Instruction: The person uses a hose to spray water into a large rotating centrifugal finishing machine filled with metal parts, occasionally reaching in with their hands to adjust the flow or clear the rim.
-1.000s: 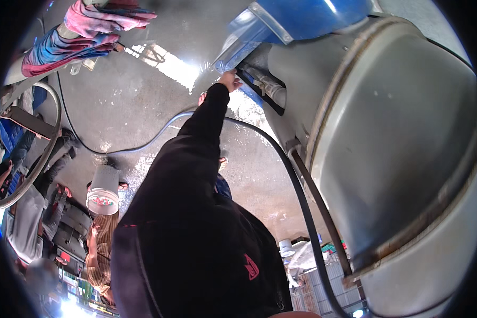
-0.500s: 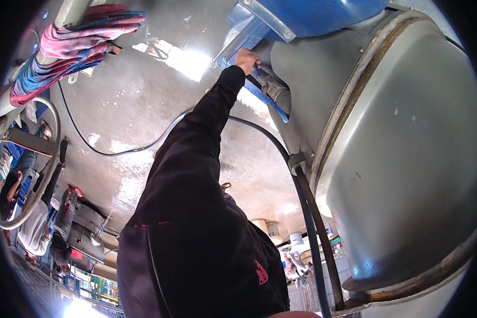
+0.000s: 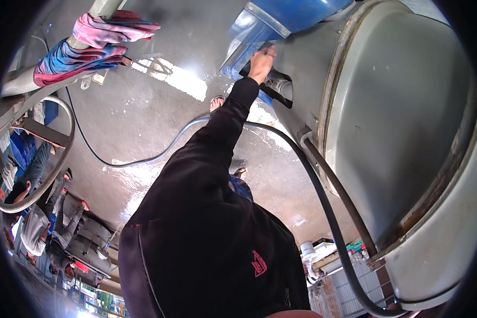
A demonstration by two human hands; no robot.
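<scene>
One hand (image 3: 262,61) visible, reaching dark fitting (image 3: 274,87) on grey tank (image 3: 403,138); grip unclear, other hand unseen.

The big grey drum (image 3: 403,132) on the right looks like painted metal, dull and smooth, with rust along its rim. The blue part (image 3: 281,16) above it is glossy. The floor (image 3: 143,116) is wet, shiny concrete. Two hoses (image 3: 323,201) look like matt black rubber. The sleeve (image 3: 222,127) is matt black cloth; pink and blue cloths (image 3: 85,45) hang far left.
</scene>
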